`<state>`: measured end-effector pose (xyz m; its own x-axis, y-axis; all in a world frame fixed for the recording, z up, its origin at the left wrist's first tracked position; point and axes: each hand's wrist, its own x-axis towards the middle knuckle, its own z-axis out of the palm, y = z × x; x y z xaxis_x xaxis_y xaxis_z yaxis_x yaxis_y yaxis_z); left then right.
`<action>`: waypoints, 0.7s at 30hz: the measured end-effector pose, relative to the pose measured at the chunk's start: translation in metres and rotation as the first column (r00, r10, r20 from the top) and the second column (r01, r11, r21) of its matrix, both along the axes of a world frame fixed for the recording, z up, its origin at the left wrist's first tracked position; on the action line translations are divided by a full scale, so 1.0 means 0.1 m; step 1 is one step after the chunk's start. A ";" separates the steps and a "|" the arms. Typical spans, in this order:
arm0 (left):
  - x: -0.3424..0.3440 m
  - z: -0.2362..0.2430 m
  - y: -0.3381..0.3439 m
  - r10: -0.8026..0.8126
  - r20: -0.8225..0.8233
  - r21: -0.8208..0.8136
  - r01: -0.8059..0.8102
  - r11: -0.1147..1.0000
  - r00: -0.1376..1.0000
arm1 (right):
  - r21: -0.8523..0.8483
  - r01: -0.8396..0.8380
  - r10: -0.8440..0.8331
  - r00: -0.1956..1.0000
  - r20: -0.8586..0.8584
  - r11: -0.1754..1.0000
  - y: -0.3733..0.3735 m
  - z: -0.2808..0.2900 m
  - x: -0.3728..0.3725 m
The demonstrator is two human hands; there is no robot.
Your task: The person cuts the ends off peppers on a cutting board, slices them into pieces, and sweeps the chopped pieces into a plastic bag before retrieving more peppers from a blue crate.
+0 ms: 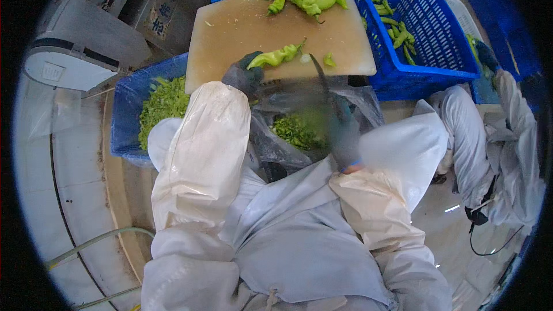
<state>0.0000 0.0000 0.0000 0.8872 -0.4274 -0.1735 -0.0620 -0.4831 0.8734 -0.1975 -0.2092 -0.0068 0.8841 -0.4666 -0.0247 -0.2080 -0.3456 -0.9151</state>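
"Two gloved hands, I see; what are they doing, if the cutting board (242, 29) is our clock?"

"The left hand (245, 74) is at seven o'clock, on the board's near edge, grasping the blunt end of a long green pepper (275, 57)."

"Where does that pepper lie?"

"Over the board near six o'clock, slanting so its stem points toward two."

"And the right hand?"

"The right hand (344, 132) is past the near edge at five o'clock, closed around a knife (320, 78). The hand is blurred, so I cannot tell how the fingers wrap the handle. The dark blade points toward eleven, its tip near the pepper's stem end; whether they touch, I cannot tell."

"Anything loose on the board?"

"A small green piece (329, 60) at four o'clock, and a pile of whole peppers (311, 0) at the far edge, between twelve and one."

"And around it?"

"A blue crate (426, 75) with more peppers at three. Below six, between the knees, a clear plastic bag (367, 105) with chopped greens (295, 131) in it. At eight, a blue bin (124, 124) with more chopped greens."

"Someone else too?"

"Yes, at four, well apart: a co-worker's pale sleeve (518, 101) and dark glove (487, 56)."
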 end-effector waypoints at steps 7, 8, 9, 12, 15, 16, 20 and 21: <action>0.18 -0.34 0.11 -0.109 0.230 -0.028 0.118 0.993 0.967 | -0.003 -0.024 0.024 0.989 0.144 1.000 0.12 -0.19 0.17; 0.21 -0.35 0.08 -0.114 0.222 -0.028 0.123 0.992 0.968 | 0.067 -0.012 -0.002 0.979 0.203 0.998 0.09 -0.28 0.23; 0.21 -0.35 0.12 -0.108 0.220 -0.027 0.117 0.993 0.970 | 0.068 -0.019 0.004 0.980 0.201 0.997 0.11 -0.24 0.28; 0.16 -0.28 0.15 -0.140 0.327 0.109 0.110 0.988 0.935 | -0.116 -0.109 0.102 0.993 -0.064 0.987 0.13 -0.02 0.38; 0.15 -0.27 0.15 -0.126 0.307 0.127 0.091 0.988 0.943 | -0.119 -0.083 0.076 0.995 -0.061 0.989 0.19 -0.02 0.49; 0.16 -0.28 0.18 -0.126 0.342 0.140 0.082 0.987 0.931 | -0.130 -0.084 0.076 0.995 -0.066 0.988 0.22 -0.02 0.52; 0.14 -0.25 0.16 -0.097 0.300 0.211 0.033 0.977 0.949 | -0.123 -0.062 0.055 0.997 -0.062 0.991 0.26 -0.15 0.66; 0.13 -0.23 0.17 -0.093 0.300 0.214 0.027 0.976 0.949 | -0.119 -0.067 0.060 0.996 -0.062 0.991 0.25 -0.23 0.71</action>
